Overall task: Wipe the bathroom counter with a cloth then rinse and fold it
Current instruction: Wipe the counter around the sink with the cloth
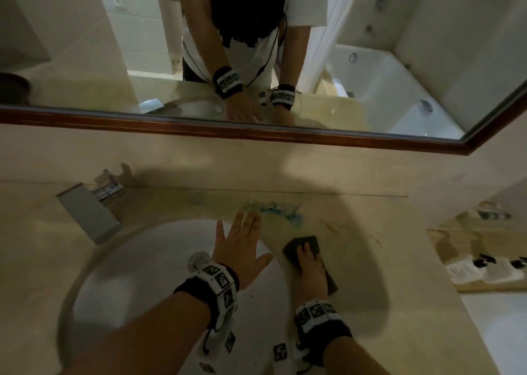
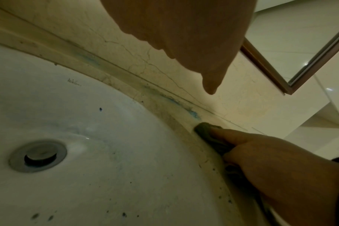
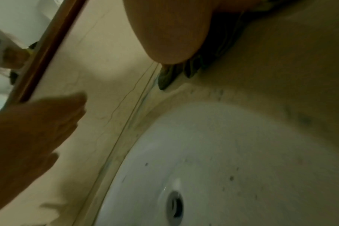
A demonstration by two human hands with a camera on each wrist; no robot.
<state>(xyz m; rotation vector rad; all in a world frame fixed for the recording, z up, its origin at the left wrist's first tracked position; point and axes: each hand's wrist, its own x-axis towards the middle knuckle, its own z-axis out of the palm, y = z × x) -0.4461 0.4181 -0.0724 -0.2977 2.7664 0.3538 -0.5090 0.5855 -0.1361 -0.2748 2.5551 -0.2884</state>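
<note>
Right hand (image 1: pixel 309 269) fingers flat, pressing dark cloth (image 1: pixel 302 245) on worktop (image 1: pixel 399 260), lower right; left hand (image 1: pixel 241 249) fingers spread above basin (image 1: pixel 128 275).

The right hand (image 1: pixel 309 272) covers the near half of the cloth (image 1: pixel 305 245). The right wrist view is blurred; its top edge crops the cloth (image 3: pixel 169 75). The sink (image 1: pixel 137 275) extends past the head view's near edge.
</note>
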